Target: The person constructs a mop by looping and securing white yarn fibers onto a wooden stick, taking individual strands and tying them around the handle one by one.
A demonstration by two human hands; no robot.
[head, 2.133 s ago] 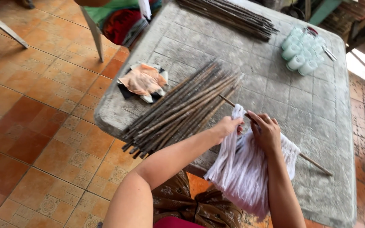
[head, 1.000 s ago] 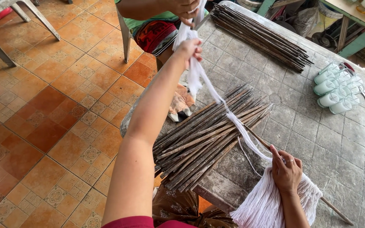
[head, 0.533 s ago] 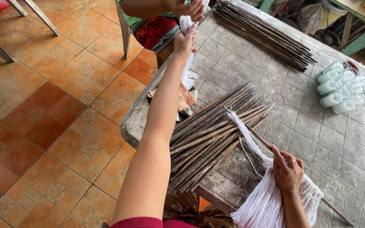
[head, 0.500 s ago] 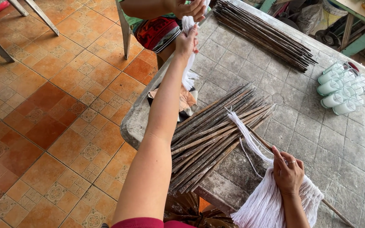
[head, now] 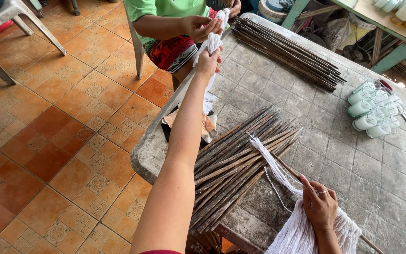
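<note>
Our left hand point(head: 208, 60) has reached farther out, now closed around the white string point(head: 211, 44) beside another person's hand point(head: 202, 27). Our right hand point(head: 319, 207) presses the string bundle point(head: 301, 233) near the table point(head: 400, 188) edge, sticks point(head: 240, 160) between.

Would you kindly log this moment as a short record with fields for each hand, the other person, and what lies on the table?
left hand: stretched out, gripping a bunch of white strings
right hand: pressing on a white string bundle at the near table edge
other person's hands: holding the same bunch of white strings, higher up
table: grey, stone-like top
near sticks: loose dark pile beside the bundle
far sticks: second pile
cups: pale cluster lying at the right
</note>
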